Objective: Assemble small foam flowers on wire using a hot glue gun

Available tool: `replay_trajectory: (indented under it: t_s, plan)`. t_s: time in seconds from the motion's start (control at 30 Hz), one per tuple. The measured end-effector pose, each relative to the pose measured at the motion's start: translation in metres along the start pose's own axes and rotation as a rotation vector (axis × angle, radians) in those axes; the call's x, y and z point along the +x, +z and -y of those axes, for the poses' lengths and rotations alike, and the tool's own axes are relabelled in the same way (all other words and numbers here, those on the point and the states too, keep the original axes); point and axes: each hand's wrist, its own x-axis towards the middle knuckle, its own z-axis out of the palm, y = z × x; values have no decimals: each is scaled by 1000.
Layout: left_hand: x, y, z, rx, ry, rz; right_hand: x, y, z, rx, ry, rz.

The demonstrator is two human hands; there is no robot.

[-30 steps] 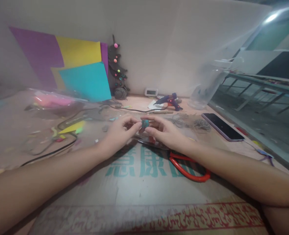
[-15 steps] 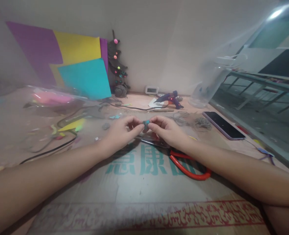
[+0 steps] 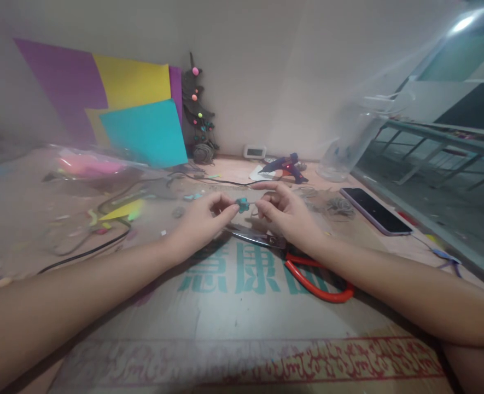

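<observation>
Between my hands is a small teal flower-shaped piece (image 3: 243,205) with some grey on it. My left hand (image 3: 203,221) pinches its left side between thumb and fingers. A thin greyish strand (image 3: 252,203) runs from the piece to my right hand (image 3: 285,210), whose thumb and a finger close on its end while the index finger stretches out. Just below the hands lie scissors (image 3: 307,276) with red handles and dark blades, partly under my right hand. Both hands hover over a printed cardboard sheet (image 3: 225,323).
A purple glue gun (image 3: 285,166), a small white digital clock (image 3: 255,151) and a clear plastic cup (image 3: 340,153) stand at the back. A phone (image 3: 375,210) and a grey yarn tangle (image 3: 340,207) lie right. Coloured sheets (image 3: 143,134) and a decorated dark hanging piece (image 3: 196,109) lean against the wall.
My right hand has moved slightly right, away from my left, and its index finger has lifted. More of the teal piece shows, and the strand is visible between the hands.
</observation>
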Motion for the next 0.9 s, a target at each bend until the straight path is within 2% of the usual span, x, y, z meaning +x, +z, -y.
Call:
replay_trajectory:
  t_s: [0.23,0.43,0.5,0.6,0.73,0.8,0.9]
  plan:
    - [0,1,1,-15,-23,38,2,-2,-2,-81,-71,-54]
    - [1,1,4,-14,14,32,-2,-2,5,-165,-56,31]
    - [2,0,6,-16,17,31,1,-8,9,-233,-106,-31]
    - [3,1,9,-17,9,27,14,-30,13,-354,-224,-192]
    - [3,2,8,-42,-12,35,38,-81,2,-744,-281,-426]
    - [3,2,8,-52,-15,33,50,-107,-11,-892,-192,-496]
    - [4,2,10,-57,-6,38,63,-134,-36,-992,37,-441]
